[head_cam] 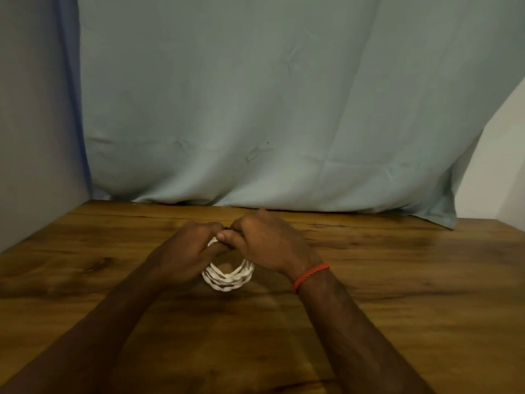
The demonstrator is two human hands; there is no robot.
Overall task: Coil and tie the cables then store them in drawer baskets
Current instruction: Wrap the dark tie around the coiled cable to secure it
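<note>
A white cable is wound into a small round coil of several loops and sits at the middle of the wooden table. My left hand and my right hand meet over the far side of the coil, fingers closed on its top. The near half of the coil hangs free between my wrists. Something small and dark shows between my fingertips; I cannot tell what it is. A red thread band circles my right wrist. The cable's ends are hidden by my hands.
A pale blue-green cloth hangs behind the table's far edge and drapes onto its back right corner. A grey wall bounds the left side. No baskets or drawers are in view.
</note>
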